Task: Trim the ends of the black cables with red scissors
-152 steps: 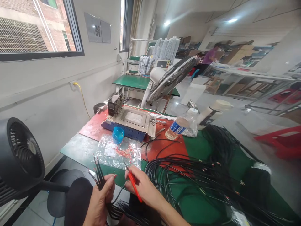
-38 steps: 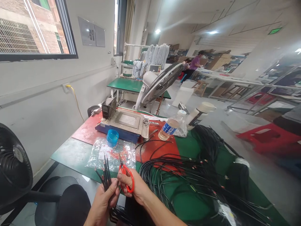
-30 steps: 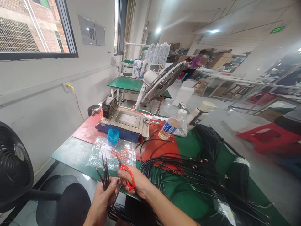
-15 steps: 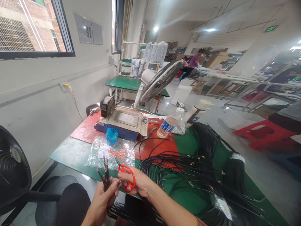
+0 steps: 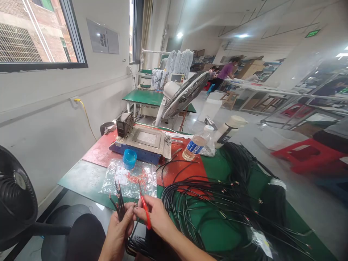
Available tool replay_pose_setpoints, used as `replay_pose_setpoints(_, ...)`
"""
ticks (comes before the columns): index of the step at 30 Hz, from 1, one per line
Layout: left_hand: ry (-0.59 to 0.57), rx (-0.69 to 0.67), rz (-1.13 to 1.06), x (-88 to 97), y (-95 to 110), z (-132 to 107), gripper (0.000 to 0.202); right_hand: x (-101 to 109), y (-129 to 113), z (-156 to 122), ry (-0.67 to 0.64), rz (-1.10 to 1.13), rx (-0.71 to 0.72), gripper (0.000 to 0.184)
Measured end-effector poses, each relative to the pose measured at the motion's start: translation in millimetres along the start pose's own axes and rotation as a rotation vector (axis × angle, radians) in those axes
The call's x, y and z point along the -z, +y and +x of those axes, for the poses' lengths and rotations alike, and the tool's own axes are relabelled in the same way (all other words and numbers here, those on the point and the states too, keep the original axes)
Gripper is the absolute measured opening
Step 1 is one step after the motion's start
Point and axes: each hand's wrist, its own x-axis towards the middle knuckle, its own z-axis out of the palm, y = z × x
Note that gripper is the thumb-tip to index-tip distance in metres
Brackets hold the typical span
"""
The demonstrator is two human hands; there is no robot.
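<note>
My left hand [image 5: 119, 226] is closed around a bunch of black cables [image 5: 118, 206], whose stripped ends with thin coloured wires point up. In my right hand [image 5: 154, 215] are red-handled scissors [image 5: 145, 210], held with the blades upward. The fingertips of both hands meet at the end of one cable; what exactly they pinch is too small to make out. Just beyond, a clear plastic bag [image 5: 111, 177] lies flat with many tiny red and orange bits [image 5: 137, 177] on it. A blue round container [image 5: 129, 159] stands on the bag.
Black cable coils [image 5: 187, 203] cover the right of the green table [image 5: 214, 232]. Behind the bag sits a blue hot-plate device [image 5: 136, 154] with a small fan [image 5: 125, 125]. A labelled bottle [image 5: 193, 148] and a cream flask [image 5: 228, 130] stand behind. A large fan [image 5: 187, 94] rises beyond.
The scissors have turned in my right hand, from open loops facing me to nearly edge-on and upright. Both hands stay close together, with the cable bunch shifted slightly left.
</note>
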Motion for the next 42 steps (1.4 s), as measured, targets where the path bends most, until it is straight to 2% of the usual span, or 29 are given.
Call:
replay_pose_setpoints(4, -0.038, -0.007, 0.031, 2.1, 0.6, -1.1, 0.032, -0.5, 0.4, -2.7, 0.039, -0.088, 0.038, 0.036)
replay_pose_setpoints(8, -0.068, -0.003, 0.016, 2.2, 1.5, -3.2, 0.03, -0.9, 0.1, -1.9, -0.041, 0.146, -0.078, 0.042)
replay_pose_setpoints(11, -0.048, 0.012, 0.012, 1.5, 1.3, -4.2, 0.03, -2.0, 0.8, -0.8, -0.051, 0.278, -0.142, 0.046)
replay_pose_setpoints(17, -0.024, 0.013, -0.003, 0.3, 0.1, -2.7, 0.029, -2.7, 3.8, -2.1, -0.018, 0.163, -0.071, 0.042)
replay_pose_setpoints(28, -0.088, -0.014, 0.055, 2.6, -2.1, -2.3, 0.029, -4.0, 3.7, -3.9, 0.041, -0.011, 0.041, 0.037)
replay_pose_setpoints(32, -0.072, -0.002, 0.045, 3.5, -1.6, -4.3, 0.032, -3.6, 1.1, -3.7, -0.016, 0.193, -0.07, 0.042)
replay_pose_setpoints(37, -0.109, 0.031, 0.08, 1.4, -1.6, -4.6, 0.035, -2.5, -4.3, -0.4, -0.002, 0.476, -0.18, 0.047)
replay_pose_setpoints(42, -0.138, 0.05, 0.079, 0.2, -1.9, -3.7, 0.035, -2.3, -6.1, 3.2, -0.071, 0.588, -0.244, 0.045)
